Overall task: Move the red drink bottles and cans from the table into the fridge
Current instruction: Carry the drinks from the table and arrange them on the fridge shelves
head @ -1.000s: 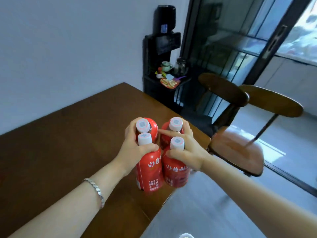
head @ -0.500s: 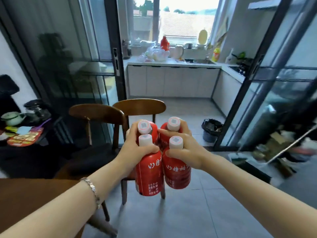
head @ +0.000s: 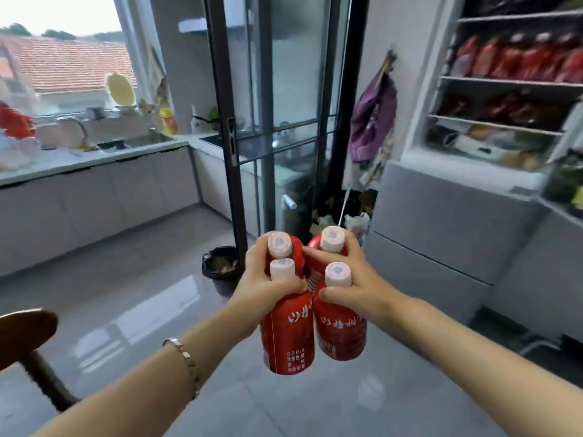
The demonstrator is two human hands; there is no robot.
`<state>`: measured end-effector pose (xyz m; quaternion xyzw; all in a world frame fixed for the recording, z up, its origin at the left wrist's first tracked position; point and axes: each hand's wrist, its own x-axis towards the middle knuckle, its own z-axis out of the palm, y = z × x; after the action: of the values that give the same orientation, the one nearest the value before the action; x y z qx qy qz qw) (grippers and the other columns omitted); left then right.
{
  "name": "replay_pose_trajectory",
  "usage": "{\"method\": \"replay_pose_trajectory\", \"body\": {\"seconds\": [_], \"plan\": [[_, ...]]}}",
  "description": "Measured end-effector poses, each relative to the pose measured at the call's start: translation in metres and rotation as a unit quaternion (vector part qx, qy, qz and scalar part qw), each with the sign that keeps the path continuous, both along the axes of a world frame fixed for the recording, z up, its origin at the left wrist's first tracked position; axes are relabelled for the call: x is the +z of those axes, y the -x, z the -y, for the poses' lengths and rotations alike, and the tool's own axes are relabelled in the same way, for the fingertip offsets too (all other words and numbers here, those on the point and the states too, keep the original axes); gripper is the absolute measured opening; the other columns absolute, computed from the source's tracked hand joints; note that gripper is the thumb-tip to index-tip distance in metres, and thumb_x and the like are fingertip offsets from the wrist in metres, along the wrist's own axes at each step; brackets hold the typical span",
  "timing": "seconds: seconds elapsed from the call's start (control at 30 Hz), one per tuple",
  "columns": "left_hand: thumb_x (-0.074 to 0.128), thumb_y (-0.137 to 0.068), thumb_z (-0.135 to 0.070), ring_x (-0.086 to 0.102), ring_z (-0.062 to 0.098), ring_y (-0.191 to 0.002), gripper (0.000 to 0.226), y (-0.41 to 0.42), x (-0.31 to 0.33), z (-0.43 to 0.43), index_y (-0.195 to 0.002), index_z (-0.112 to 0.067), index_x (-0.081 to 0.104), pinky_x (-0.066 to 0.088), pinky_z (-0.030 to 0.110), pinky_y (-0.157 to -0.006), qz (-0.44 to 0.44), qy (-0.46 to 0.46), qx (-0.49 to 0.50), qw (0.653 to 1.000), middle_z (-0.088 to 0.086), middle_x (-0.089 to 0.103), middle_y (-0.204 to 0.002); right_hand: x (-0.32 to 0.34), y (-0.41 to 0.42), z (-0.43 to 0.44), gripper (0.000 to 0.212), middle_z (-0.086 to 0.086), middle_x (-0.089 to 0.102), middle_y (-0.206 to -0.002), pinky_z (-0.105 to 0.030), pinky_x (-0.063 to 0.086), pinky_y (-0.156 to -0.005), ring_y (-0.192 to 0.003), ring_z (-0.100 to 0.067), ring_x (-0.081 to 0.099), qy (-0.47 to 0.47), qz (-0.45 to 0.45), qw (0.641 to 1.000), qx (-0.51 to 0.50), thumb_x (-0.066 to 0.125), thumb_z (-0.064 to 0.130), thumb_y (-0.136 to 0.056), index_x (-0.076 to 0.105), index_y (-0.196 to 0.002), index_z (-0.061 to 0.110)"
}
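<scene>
At the far left a chair (head: 26, 329) edge shows, and beyond it a counter (head: 94, 157) runs under the window, cluttered along its back edge. A bin (head: 220, 266) stands on the floor by the glass door (head: 268, 121).

In the middle the person carries four red bottles (head: 288, 339) in the air, over bare floor, with nothing under them. The left hand (head: 263, 287) has its fingers curled tight around the necks of two bottles, one white cap showing behind the other. The right hand (head: 356, 280) grips the other pair the same way, fingers closed about the necks just below the caps. The two pairs press against each other.

At the right the fridge (head: 441, 222) stands open, its upper shelves (head: 511, 82) already lined with red packs and bottles, blurred.

The risk lies in the grip: each hand pinches two necks, so a front bottle could likely slip out and drop to the hard floor, more so if the pairs part or knock the shelf edge. The crowded shelves may leave little room, and setting down one pair would mean loosening fingers around both.

The labels carry white Chinese characters, too blurred to read surely; small print near the base of the left front bottle seems to begin "000". The caps bear a square printed mark.
</scene>
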<state>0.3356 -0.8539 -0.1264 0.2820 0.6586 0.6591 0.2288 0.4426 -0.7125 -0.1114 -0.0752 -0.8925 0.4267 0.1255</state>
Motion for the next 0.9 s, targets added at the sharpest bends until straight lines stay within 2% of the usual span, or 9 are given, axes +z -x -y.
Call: {"method": "replay_pose_trajectory", "body": {"seconds": [0.07,0.13,0.23,0.37,0.5,0.6,0.7,0.83,0.9], "plan": [[0.073,-0.052,-0.013,0.061,0.027,-0.103,0.074,0.014,-0.004,-0.076,-0.116,-0.039,0.045,0.053,0.05,-0.087,-0.004,-0.015,-0.045,0.999,0.012,0.052,-0.122,-0.001,0.001,-0.065,0.072,0.011,0.012,-0.141,-0.033,0.013,-0.118,-0.138,-0.012,0.016,-0.009,0.002,0.999,-0.044,0.056,0.026,-0.063,0.046,-0.134,0.035],[0.073,-0.053,-0.014,0.06,0.027,-0.105,0.072,0.021,-0.004,-0.135,-0.114,-0.041,0.046,0.053,0.05,-0.087,-0.008,-0.016,-0.078,0.997,0.013,0.05,-0.123,0.0,0.002,-0.119,0.071,0.01,0.01,-0.144,-0.037,0.012,-0.118,-0.139,-0.013,0.013,-0.024,0.01,0.997,-0.067,0.056,0.027,-0.063,0.044,-0.132,0.038],[0.076,-0.048,-0.02,0.06,0.026,-0.104,0.071,0.028,0.001,-0.214,-0.109,-0.044,0.047,0.053,0.048,-0.087,-0.001,-0.023,-0.105,0.994,0.012,0.051,-0.122,0.009,0.005,-0.192,0.074,0.014,0.009,-0.141,-0.035,0.011,-0.118,-0.138,-0.011,0.011,-0.055,0.025,0.994,-0.087,0.055,0.029,-0.063,0.043,-0.136,0.034],[0.075,-0.044,-0.02,0.061,0.026,-0.103,0.072,0.047,0.02,-0.329,-0.107,-0.041,0.049,0.054,0.044,-0.085,0.007,-0.046,-0.133,0.99,0.015,0.052,-0.121,0.03,0.018,-0.299,0.075,0.03,0.006,-0.129,-0.035,0.013,-0.116,-0.135,-0.006,0.009,-0.056,0.035,0.991,-0.117,0.055,0.031,-0.064,0.041,-0.137,0.039],[0.075,-0.04,-0.027,0.059,0.029,-0.105,0.078,0.075,0.034,-0.413,-0.112,-0.037,0.048,0.052,0.047,-0.088,-0.005,-0.053,-0.164,0.985,0.017,0.051,-0.121,0.043,0.037,-0.373,0.074,0.033,0.007,-0.13,-0.039,0.018,-0.117,-0.137,-0.006,0.01,-0.041,0.031,0.988,-0.147,0.057,0.031,-0.064,0.041,-0.135,0.043],[0.076,-0.039,-0.028,0.061,0.027,-0.1,0.082,0.099,0.038,-0.478,-0.115,-0.036,0.047,0.054,0.044,-0.085,-0.005,-0.06,-0.195,0.979,0.017,0.052,-0.121,0.05,0.055,-0.431,0.071,0.033,0.007,-0.128,-0.038,0.019,-0.116,-0.136,-0.006,0.012,-0.051,0.03,0.983,-0.174,0.057,0.033,-0.063,0.037,-0.128,0.051],[0.076,-0.039,-0.026,0.062,0.028,-0.101,0.085,0.127,0.047,-0.545,-0.118,-0.035,0.045,0.054,0.045,-0.085,-0.015,-0.062,-0.231,0.971,0.015,0.052,-0.122,0.054,0.075,-0.485,0.072,0.036,0.008,-0.123,-0.04,0.018,-0.117,-0.134,-0.004,0.014,-0.062,0.014,0.974,-0.217,0.057,0.033,-0.062,0.038,-0.129,0.051],[0.074,-0.048,-0.012,0.066,0.016,-0.084,0.068,0.163,0.066,-0.638,-0.107,-0.033,0.049,0.055,0.029,-0.068,-0.033,-0.073,-0.303,0.95,0.009,0.062,-0.103,0.066,0.103,-0.555,0.068,0.031,0.011,-0.125,-0.035,0.017,-0.115,-0.135,-0.011,0.016,-0.066,-0.02,0.961,-0.27,0.057,0.032,-0.06,0.035,-0.115,0.065],[0.073,-0.05,-0.011,0.066,0.014,-0.083,0.067,0.177,0.074,-0.687,-0.108,-0.032,0.049,0.053,0.026,-0.065,-0.041,-0.074,-0.334,0.939,0.007,0.063,-0.101,0.071,0.113,-0.594,0.066,0.03,0.012,-0.125,-0.036,0.017,-0.116,-0.134,-0.01,0.018,-0.057,-0.032,0.952,-0.301,0.057,0.031,-0.06,0.034,-0.113,0.065]]}}
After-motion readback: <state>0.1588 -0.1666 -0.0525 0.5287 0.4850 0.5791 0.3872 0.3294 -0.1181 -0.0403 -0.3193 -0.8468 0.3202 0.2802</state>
